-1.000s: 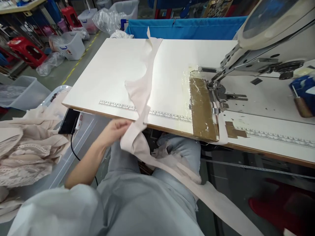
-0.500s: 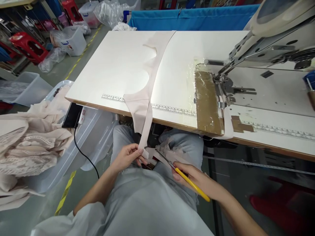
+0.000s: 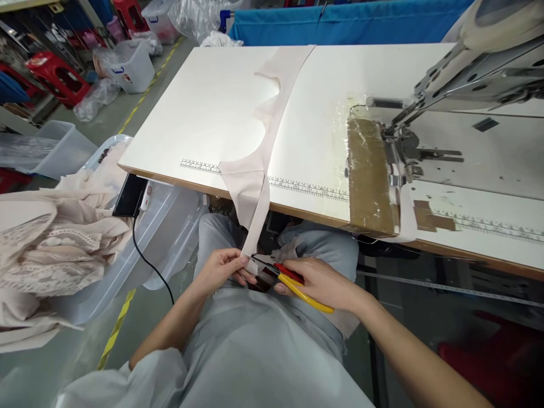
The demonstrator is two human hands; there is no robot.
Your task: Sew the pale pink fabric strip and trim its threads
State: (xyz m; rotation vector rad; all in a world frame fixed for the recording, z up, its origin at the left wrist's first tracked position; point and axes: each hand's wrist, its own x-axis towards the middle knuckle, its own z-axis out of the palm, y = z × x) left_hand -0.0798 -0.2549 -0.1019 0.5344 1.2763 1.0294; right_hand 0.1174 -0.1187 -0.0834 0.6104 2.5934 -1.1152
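Note:
My left hand (image 3: 224, 267) pinches the lower end of a pale pink strip of fabric (image 3: 257, 218) over my lap. The strip belongs to a longer cut fabric piece (image 3: 276, 124) with scalloped left edge, which lies across the white table and hangs over its front edge. In my right hand (image 3: 317, 280) is a pair of scissors (image 3: 305, 294) with one yellow and one red handle. Their blades are apart, and the tips are at the strip's end close to my left fingers. Pale fabric scraps (image 3: 293, 247) lie on my lap behind the scissors.
A sewing machine (image 3: 476, 73) stands on the right of the white table (image 3: 204, 107), with brown tape (image 3: 369, 175) beside its foot. At the left a clear bin (image 3: 110, 283) holds heaped pale fabric and lace (image 3: 63, 243). A phone (image 3: 130, 195) with a cable sits by the table edge.
My right hand has brought the scissors leftward to the strip's end and turned them, so the red handle now shows and the blades are apart. My left hand keeps its pinch.

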